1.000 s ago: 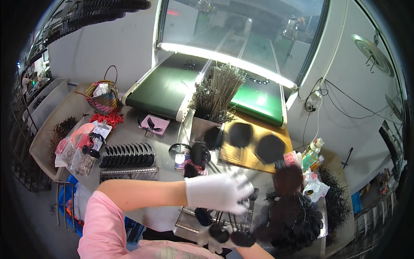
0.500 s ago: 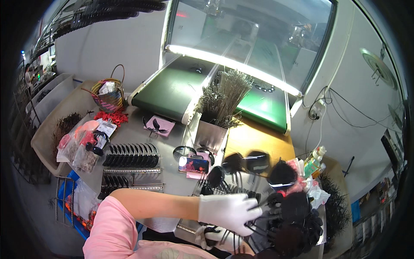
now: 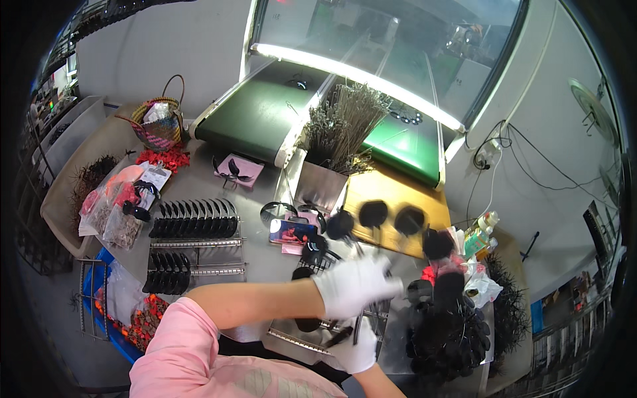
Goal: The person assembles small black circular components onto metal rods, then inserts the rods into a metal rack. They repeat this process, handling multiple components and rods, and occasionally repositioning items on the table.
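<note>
Left hand blurred, right hand touching black strip; cannot tell either grip.

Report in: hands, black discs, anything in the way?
Left hand just beyond right hand, blurred. Black discs fanned out ahead. Hands partly cover metal rack.
</note>
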`<act>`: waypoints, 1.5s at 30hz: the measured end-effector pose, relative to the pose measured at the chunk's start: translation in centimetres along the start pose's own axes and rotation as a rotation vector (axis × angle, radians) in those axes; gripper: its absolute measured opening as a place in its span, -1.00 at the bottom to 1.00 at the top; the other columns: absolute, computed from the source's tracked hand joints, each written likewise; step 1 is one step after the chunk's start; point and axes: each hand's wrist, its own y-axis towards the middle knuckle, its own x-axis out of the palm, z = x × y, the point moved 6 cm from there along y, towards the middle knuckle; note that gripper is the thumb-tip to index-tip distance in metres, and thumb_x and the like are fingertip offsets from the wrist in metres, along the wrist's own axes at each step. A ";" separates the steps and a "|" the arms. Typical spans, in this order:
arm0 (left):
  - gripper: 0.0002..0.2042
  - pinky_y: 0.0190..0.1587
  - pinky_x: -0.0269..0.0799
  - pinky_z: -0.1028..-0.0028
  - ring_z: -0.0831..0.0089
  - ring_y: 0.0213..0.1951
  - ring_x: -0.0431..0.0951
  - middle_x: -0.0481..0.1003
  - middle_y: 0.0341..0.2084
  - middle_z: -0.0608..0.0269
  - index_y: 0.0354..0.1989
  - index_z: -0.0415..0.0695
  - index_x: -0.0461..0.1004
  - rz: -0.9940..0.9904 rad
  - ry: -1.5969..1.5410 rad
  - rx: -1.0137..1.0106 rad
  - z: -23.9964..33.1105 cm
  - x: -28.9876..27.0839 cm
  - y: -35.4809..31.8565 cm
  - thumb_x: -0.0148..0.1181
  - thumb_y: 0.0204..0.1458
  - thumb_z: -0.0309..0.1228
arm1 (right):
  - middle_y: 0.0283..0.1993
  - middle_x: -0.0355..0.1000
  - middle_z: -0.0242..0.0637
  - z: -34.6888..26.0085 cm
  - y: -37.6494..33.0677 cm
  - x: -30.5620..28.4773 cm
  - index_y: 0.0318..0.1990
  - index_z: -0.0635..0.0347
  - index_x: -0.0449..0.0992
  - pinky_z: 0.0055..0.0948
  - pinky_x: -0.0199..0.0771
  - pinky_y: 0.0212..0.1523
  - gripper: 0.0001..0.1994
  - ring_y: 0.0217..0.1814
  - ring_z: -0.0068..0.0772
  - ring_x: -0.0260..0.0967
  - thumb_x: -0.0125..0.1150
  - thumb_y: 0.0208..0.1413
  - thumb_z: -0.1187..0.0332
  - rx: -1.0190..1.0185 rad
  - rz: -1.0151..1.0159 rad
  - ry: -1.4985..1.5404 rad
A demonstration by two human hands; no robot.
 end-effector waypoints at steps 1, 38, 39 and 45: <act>-0.43 -0.10 0.55 0.07 -0.14 -0.10 0.52 0.39 -0.11 -0.12 0.13 -0.02 0.43 0.087 -0.106 -0.069 -0.9 -0.7 -0.3 0.34 -0.19 -0.50 | -0.34 0.50 -0.25 0.6 0.1 -0.4 -0.20 0.20 0.42 -0.30 0.56 -0.41 -0.56 -0.45 -0.33 0.50 0.58 -0.15 0.28 0.039 0.047 0.090; -0.22 0.33 0.29 0.18 -0.04 0.20 0.39 0.34 0.11 -0.17 0.25 -0.26 0.17 0.281 -0.842 -0.284 -2.3 5.4 0.8 0.47 -0.18 -0.43 | 0.11 0.57 -0.11 7.9 1.6 3.0 0.22 0.23 0.48 -0.21 0.50 0.15 -0.53 0.18 -0.15 0.49 0.29 0.16 0.30 0.137 -0.189 0.046; -0.22 0.32 0.30 0.20 0.00 0.18 0.41 0.34 0.10 -0.17 0.24 -0.28 0.17 0.196 -0.907 -0.338 -2.9 5.7 0.5 0.49 -0.17 -0.40 | 0.11 0.57 -0.10 7.6 1.8 3.4 0.22 0.23 0.49 -0.21 0.50 0.14 -0.53 0.18 -0.16 0.49 0.28 0.16 0.31 0.092 -0.220 -0.144; -0.26 0.26 0.35 0.37 0.36 0.14 0.40 0.36 0.07 0.05 0.27 -0.24 0.15 0.262 -1.111 -0.303 -1.7 4.1 0.0 0.46 -0.07 -0.44 | -0.10 0.53 -0.16 10.2 2.6 3.1 -0.06 0.21 0.54 -0.21 0.49 -0.02 -0.72 -0.07 -0.10 0.50 0.36 0.08 0.35 0.581 -0.093 0.922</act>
